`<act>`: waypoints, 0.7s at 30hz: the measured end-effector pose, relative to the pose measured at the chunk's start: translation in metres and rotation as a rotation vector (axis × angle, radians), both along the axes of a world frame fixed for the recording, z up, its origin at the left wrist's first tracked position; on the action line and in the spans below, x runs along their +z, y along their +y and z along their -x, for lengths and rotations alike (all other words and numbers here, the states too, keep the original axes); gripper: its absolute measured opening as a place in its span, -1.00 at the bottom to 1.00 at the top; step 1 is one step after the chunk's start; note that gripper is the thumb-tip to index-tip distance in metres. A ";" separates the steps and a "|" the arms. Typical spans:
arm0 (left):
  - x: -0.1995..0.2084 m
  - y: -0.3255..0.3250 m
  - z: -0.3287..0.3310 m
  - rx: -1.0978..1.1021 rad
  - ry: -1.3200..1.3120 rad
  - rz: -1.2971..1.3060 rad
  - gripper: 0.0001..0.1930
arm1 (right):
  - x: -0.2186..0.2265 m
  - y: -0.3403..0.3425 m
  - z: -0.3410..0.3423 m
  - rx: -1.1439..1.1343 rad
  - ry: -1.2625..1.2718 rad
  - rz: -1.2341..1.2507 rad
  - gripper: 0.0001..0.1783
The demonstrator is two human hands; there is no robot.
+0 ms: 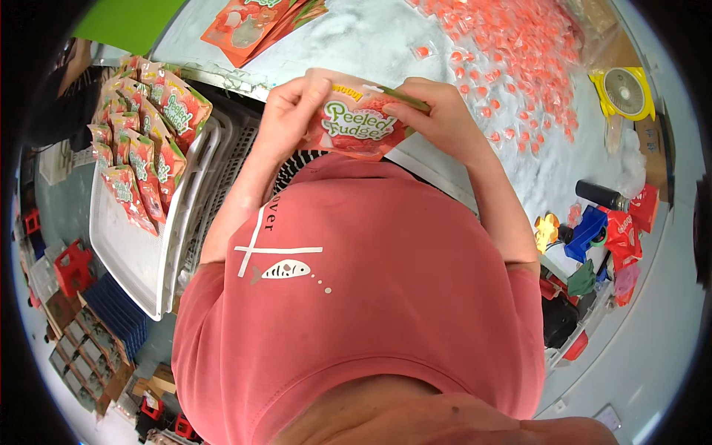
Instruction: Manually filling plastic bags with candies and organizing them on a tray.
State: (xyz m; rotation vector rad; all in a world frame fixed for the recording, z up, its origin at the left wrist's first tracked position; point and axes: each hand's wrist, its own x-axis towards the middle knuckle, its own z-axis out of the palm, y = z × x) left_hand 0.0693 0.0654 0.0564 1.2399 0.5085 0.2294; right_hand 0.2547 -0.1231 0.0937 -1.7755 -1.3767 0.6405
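Between my two hands is a red and pink candy pouch (354, 133), its printed front facing up, above the near edge of the table. My left hand (295, 107) grips its left top corner, thumb on the front. On the opposite side, my right hand (436, 115) pinches the upper right edge, by a green strip. Whether the pouch is sealed or filled I cannot tell. Flat pouches of the same kind (248, 33) lie fanned in a stack beyond my left hand. Past my right hand spreads a big heap of small wrapped red candies (512, 44), with several scattered loose at its edge.
At my left, plump candy pouches (141, 141) are piled on a white plastic tray (122, 256) atop stacked crates. A yellow fan (624, 93), a black bottle (601, 194) and red and blue packaging (589, 230) stand at the right. Another person's arm (74, 63) shows at far left.
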 end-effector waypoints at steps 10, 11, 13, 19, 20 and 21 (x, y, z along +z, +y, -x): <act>-0.016 0.001 0.003 0.205 -0.146 -0.074 -0.82 | -0.020 -0.016 -0.021 -0.052 0.382 0.002 -0.81; -0.018 0.005 0.004 0.234 -0.133 -0.088 -0.82 | -0.018 -0.015 -0.017 -0.067 0.451 -0.025 -0.79; -0.019 0.003 0.005 0.239 -0.112 -0.065 -0.82 | -0.016 -0.014 -0.013 -0.087 0.521 -0.052 -0.78; -0.038 -0.004 0.008 0.051 -0.081 0.082 -0.68 | -0.013 -0.008 -0.016 -0.150 0.698 -0.196 -0.77; -0.040 -0.005 0.009 0.035 -0.092 0.104 -0.74 | -0.015 -0.008 -0.016 -0.153 0.692 -0.199 -0.77; -0.043 -0.005 0.009 0.045 -0.095 0.102 -0.74 | -0.017 -0.007 -0.015 -0.155 0.685 -0.200 -0.78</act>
